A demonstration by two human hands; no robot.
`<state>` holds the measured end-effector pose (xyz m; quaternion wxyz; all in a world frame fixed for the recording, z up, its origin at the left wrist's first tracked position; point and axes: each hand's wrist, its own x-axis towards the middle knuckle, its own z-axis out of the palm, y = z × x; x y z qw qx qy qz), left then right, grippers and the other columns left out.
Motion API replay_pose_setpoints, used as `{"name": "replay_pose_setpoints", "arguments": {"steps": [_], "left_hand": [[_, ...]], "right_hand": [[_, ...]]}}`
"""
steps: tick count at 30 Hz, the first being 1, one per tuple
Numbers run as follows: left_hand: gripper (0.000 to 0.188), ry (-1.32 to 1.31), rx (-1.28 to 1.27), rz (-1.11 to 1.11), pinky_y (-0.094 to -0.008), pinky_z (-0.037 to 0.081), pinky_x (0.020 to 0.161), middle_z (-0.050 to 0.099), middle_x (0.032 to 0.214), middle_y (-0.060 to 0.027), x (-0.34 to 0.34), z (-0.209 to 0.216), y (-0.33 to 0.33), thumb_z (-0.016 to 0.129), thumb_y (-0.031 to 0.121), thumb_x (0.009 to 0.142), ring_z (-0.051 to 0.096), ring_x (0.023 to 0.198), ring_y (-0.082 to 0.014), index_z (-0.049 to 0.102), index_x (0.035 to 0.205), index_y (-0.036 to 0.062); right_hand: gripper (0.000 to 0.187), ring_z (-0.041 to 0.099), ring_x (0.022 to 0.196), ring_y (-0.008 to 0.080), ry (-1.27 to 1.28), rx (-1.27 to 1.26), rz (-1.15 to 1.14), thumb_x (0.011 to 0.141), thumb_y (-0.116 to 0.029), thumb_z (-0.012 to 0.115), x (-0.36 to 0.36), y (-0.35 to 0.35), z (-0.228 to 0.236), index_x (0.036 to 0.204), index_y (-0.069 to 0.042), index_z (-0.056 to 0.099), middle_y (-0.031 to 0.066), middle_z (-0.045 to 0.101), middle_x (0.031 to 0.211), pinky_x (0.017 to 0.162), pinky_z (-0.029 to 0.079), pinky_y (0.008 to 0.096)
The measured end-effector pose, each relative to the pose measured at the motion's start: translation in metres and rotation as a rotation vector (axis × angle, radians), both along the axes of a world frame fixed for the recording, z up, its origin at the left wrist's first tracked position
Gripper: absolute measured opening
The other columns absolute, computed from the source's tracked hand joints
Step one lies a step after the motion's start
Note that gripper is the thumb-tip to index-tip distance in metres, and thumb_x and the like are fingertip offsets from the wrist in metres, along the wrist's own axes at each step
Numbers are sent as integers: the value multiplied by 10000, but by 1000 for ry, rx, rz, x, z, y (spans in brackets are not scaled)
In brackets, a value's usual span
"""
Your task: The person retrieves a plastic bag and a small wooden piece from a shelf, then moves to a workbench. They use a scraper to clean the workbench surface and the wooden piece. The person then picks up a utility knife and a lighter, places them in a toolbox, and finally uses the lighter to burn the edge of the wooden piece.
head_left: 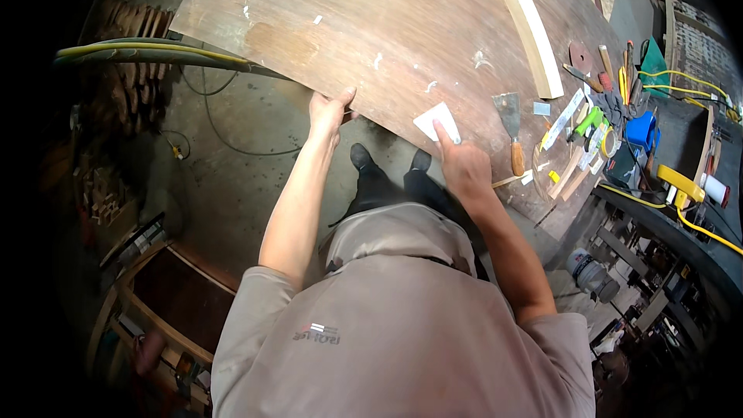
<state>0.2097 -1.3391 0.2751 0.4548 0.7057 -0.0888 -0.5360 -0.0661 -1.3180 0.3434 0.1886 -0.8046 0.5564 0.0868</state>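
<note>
A large brown plywood board (371,23) lies flat in front of me, marked with pale filler spots. My left hand (329,111) grips the board's near edge, thumb on top. My right hand (462,164) presses a small white sanding pad or scraper card (436,121) onto the board near the same edge, forefinger stretched out over it. A putty knife (510,120) with a wooden handle lies on the board just right of my right hand.
A long pale wood strip (531,23) lies across the board at the right. Tools, tape rolls, a green-handled tool (588,120) and a blue cup (641,131) crowd the bench's right end. Yellow hoses (147,49) run at left and right. A wooden cabinet (166,294) stands lower left.
</note>
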Motion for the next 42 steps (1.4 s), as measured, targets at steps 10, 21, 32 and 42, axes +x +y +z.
{"name": "replay_pose_setpoints", "arguments": {"steps": [10,21,32,42], "left_hand": [[280,-43,-76,8,-264,570,475,677,946,-169,-6,12,-2,671,88,913,677,692,-178,572,1119,-75],[346,14,-81,-177,-288,578,496,651,913,-134,5,5,-3,687,147,921,658,688,-185,502,1142,-43],[305,56,-80,-114,-296,592,494,669,860,-125,8,-7,-2,675,134,925,653,641,-167,547,1129,-53],[346,202,-96,-193,-326,620,569,632,995,-193,22,-12,7,598,92,963,711,750,-233,407,1202,-69]], "right_hand": [[414,657,687,419,95,14,-81,969,-379,527,27,-7,12,1326,-178,586,231,662,730,641,519,520],[481,692,752,389,66,-129,-144,931,-360,589,51,-78,6,1376,-186,535,204,693,802,690,552,495],[440,676,743,415,125,-88,13,965,-416,525,51,-91,10,1354,-215,565,241,680,791,690,545,514],[442,676,753,416,74,-65,205,970,-411,528,99,-79,12,1371,-225,535,229,687,815,697,547,496]]}}
